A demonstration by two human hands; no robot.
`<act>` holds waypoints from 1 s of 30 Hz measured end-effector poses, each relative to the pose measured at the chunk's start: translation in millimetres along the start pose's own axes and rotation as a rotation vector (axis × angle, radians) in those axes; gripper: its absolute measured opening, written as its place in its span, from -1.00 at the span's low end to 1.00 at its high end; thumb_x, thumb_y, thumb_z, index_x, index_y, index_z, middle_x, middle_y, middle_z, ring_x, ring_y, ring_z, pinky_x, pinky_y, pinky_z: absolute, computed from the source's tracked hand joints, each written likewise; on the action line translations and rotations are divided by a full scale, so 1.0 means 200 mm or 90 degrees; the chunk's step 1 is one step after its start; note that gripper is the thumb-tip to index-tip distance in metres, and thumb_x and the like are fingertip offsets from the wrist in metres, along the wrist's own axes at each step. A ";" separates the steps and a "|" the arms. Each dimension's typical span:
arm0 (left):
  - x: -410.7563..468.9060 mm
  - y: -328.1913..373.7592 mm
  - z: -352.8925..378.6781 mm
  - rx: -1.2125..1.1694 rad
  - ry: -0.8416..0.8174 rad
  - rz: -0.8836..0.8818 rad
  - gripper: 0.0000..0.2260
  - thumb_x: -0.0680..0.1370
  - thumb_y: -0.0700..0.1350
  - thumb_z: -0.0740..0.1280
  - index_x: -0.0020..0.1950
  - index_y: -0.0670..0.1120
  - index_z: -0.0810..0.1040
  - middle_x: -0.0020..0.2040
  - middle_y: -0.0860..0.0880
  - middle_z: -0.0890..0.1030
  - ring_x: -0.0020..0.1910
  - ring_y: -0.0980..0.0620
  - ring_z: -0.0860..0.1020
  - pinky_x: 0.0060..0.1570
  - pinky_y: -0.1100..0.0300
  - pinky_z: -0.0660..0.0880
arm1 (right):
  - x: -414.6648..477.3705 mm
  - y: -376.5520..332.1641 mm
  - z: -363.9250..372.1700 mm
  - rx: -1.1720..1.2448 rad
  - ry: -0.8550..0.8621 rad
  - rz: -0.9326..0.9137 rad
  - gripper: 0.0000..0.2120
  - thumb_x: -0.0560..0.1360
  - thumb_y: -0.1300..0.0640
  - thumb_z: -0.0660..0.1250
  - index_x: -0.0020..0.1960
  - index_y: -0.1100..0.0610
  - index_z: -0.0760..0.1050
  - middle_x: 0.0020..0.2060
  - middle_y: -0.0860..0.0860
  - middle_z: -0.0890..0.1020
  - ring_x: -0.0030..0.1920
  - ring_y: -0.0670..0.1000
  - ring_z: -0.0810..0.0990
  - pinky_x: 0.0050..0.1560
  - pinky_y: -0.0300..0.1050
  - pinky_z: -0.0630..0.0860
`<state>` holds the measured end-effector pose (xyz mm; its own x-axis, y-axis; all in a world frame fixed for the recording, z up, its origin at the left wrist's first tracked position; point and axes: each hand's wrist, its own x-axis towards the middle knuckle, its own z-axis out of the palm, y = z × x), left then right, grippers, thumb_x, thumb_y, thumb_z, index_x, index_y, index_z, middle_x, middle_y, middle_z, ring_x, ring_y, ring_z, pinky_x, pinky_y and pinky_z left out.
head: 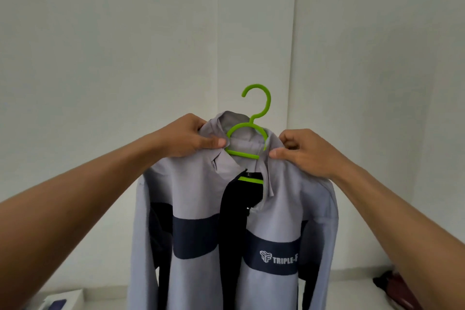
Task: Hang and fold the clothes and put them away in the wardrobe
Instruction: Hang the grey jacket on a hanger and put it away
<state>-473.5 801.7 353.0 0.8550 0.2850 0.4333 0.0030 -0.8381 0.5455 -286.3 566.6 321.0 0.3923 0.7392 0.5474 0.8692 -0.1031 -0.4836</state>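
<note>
In front of a plain white wall (125, 33), a light grey zip jacket (196, 196) with a navy chest band hangs on a lime green plastic hanger (245, 155). The left grip (186, 137) clutches its collar; the right grip (304, 153) pinches the opposite shoulder.

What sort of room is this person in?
Likely a bedroom or dressing area at home: a grey jacket on a green hanger, dark red clothes lying nearby, and white panels, perhaps wardrobe doors.

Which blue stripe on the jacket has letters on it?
The navy stripe below the right hand: white TRIPLE-F print; the other stripe is plain.
</note>
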 end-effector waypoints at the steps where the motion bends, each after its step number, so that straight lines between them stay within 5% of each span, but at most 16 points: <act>1: 0.00 -0.01 0.01 -0.001 0.013 0.001 -0.64 0.43 0.14 0.54 -0.20 -0.17 0.66 -0.33 0.02 0.60 -0.34 0.10 0.51 -0.24 0.18 0.44 | 0.00 0.00 0.01 -0.035 -0.005 -0.001 -0.74 0.44 -0.04 0.50 -0.23 0.09 0.51 -0.35 0.11 0.59 -0.33 -0.05 0.46 -0.20 -0.05 0.39; 4: 0.01 -0.01 0.04 -0.001 0.056 0.000 -0.67 0.42 0.12 0.56 -0.30 -0.12 0.62 -0.40 0.06 0.55 -0.39 0.09 0.45 -0.30 0.18 0.39 | -0.02 -0.02 0.05 -0.143 0.038 -0.001 -0.65 0.38 -0.12 0.54 -0.28 0.01 0.41 -0.43 -0.08 0.50 -0.37 -0.04 0.41 -0.26 -0.04 0.36; 8: -0.01 -0.05 -0.01 -0.098 0.100 -0.004 -0.70 0.43 0.06 0.56 -0.39 -0.05 0.59 -0.48 0.02 0.47 -0.50 0.08 0.38 -0.46 0.26 0.31 | -0.03 -0.02 0.00 -0.077 0.065 0.036 -0.78 0.44 -0.16 0.48 -0.06 -0.10 0.51 -0.19 -0.15 0.61 -0.17 -0.09 0.58 -0.14 -0.14 0.48; 11: -0.01 -0.08 -0.05 -0.147 0.134 0.015 -0.67 0.47 0.00 0.53 -0.46 0.01 0.56 -0.53 0.03 0.43 -0.55 0.09 0.36 -0.52 0.29 0.30 | 0.00 -0.03 -0.05 -0.120 0.085 0.025 -0.82 0.48 0.01 0.46 -0.20 0.03 0.51 -0.33 -0.09 0.55 -0.26 0.01 0.51 -0.22 -0.08 0.37; 15: -0.02 -0.07 -0.05 -0.142 0.132 0.038 -0.79 0.39 0.07 0.57 -0.34 0.02 0.64 -0.46 0.01 0.53 -0.49 0.09 0.43 -0.47 0.26 0.35 | 0.06 -0.09 -0.03 -0.135 0.158 0.029 -0.65 0.34 -0.03 0.58 -0.33 0.04 0.41 -0.42 -0.06 0.49 -0.34 -0.01 0.43 -0.29 -0.05 0.31; 20: -0.02 -0.05 -0.07 -0.009 0.186 0.033 -0.82 0.44 0.11 0.53 -0.23 0.04 0.65 -0.36 0.10 0.62 -0.37 0.19 0.53 -0.37 0.26 0.42 | 0.06 -0.09 -0.05 -0.130 0.018 0.048 -0.63 0.41 -0.16 0.52 -0.23 0.07 0.45 -0.32 -0.05 0.53 -0.29 -0.01 0.48 -0.23 -0.05 0.36; 23: -0.01 -0.03 -0.09 0.049 0.192 0.023 -0.74 0.43 0.18 0.52 -0.16 -0.01 0.67 -0.20 -0.01 0.69 -0.23 0.10 0.56 -0.20 0.13 0.47 | 0.05 -0.04 -0.12 -0.057 -0.075 0.082 -0.67 0.57 -0.01 0.39 -0.19 0.24 0.51 -0.33 0.01 0.54 -0.29 -0.01 0.48 -0.13 -0.02 0.40; 26: 0.00 0.00 -0.07 0.046 0.172 0.016 -0.64 0.33 0.30 0.47 -0.13 0.03 0.68 -0.15 0.01 0.72 -0.17 0.08 0.60 -0.08 0.06 0.55 | 0.04 -0.02 -0.10 -0.124 -0.005 0.042 -0.62 0.53 0.05 0.42 -0.36 0.16 0.40 -0.47 -0.05 0.42 -0.41 -0.05 0.37 -0.24 -0.06 0.32; 30: 0.01 0.08 -0.03 0.016 0.152 0.037 -0.80 0.40 0.20 0.52 -0.16 0.11 0.67 -0.17 0.09 0.71 -0.15 0.13 0.61 -0.04 0.10 0.54 | 0.02 -0.05 -0.01 -0.209 0.167 -0.025 -0.57 0.47 -0.09 0.46 -0.38 0.03 0.31 -0.48 -0.08 0.43 -0.38 0.05 0.42 -0.33 -0.01 0.29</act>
<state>-474.7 791.4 367.4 0.7071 0.3361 0.6222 -0.0267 -0.8665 0.4984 -292.4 569.2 328.8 0.3838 0.5563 0.7371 0.9180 -0.3164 -0.2392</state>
